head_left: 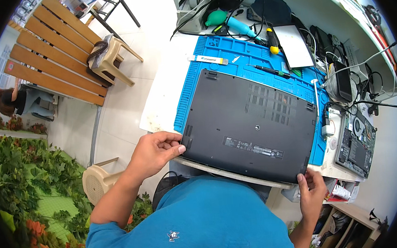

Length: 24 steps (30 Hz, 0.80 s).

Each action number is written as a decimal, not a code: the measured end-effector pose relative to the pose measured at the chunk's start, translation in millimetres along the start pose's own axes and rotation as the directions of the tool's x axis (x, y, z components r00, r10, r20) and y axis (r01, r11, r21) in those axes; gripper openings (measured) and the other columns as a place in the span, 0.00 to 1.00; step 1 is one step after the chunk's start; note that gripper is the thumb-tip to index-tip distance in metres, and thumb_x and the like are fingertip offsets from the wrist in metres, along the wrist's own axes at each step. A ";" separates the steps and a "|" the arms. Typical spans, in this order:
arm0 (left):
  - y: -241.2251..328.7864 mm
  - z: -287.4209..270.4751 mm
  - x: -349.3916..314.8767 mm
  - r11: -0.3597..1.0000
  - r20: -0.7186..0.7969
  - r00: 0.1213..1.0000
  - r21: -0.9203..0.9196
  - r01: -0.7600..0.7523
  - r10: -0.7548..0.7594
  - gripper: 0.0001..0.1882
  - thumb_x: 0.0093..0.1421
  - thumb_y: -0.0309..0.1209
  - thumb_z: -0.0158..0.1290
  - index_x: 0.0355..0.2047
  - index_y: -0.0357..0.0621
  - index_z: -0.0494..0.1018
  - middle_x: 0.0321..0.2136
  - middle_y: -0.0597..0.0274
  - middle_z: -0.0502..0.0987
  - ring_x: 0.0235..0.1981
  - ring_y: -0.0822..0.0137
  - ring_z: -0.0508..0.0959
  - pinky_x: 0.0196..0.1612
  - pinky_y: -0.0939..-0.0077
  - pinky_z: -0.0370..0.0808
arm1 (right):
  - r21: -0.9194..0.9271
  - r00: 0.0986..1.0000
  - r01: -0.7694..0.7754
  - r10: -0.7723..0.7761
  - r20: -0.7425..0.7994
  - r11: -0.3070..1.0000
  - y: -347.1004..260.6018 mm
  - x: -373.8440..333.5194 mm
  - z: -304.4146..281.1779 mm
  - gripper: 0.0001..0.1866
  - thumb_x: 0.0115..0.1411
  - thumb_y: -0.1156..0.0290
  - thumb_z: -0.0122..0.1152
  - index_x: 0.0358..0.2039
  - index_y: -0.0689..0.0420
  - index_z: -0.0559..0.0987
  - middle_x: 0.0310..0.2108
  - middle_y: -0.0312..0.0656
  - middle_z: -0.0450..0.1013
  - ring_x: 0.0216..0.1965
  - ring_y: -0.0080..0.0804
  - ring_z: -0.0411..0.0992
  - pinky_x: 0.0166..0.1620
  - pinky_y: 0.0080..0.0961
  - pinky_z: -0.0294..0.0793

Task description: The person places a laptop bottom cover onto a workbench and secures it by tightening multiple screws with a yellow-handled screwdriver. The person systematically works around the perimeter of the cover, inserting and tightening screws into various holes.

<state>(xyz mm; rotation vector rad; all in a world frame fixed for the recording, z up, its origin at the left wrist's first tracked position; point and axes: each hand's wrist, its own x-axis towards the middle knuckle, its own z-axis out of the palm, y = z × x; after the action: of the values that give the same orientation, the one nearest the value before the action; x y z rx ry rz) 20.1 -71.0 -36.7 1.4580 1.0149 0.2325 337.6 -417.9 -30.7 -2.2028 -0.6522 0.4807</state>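
Observation:
A black laptop (221, 118) lies bottom side up, with its vents, screws and label showing. It rests over a blue repair mat (190, 99) and reaches the bench's front edge. My left hand (155, 153) pinches the laptop's near left corner between thumb and fingers. At the near right corner, my right hand (311, 190) grips the edge, thumb on top and some fingers hidden beneath. Beyond the laptop, a slim dark screwdriver (272, 71) and a small white-and-yellow tube (208, 59) lie on the mat.
An opened laptop base (357, 143) with bare circuitry lies at the right. Cables, a yellow-and-black screwdriver (273, 41), a white pad (294, 46) and a green air blower (216, 17) crowd the back. A beige stool (99, 182) stands at the left.

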 end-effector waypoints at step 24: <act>-1.7 -5.1 0.2 0.898 0.144 0.972 -0.376 0.228 -0.187 0.20 0.73 0.30 0.65 0.57 0.25 0.78 0.39 0.49 0.88 0.36 0.58 0.92 0.36 0.74 0.91 | 0.590 0.924 -0.366 0.357 0.138 0.719 20.6 -4.6 -9.3 0.16 0.70 0.71 0.74 0.49 0.71 0.83 0.37 0.49 0.85 0.30 0.36 0.86 0.33 0.30 0.91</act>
<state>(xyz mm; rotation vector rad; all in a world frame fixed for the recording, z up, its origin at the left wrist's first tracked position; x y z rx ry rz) 16.0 -67.6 -37.3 0.9807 0.9661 0.1880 344.9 -437.7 -40.0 -1.6883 -0.0258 0.7861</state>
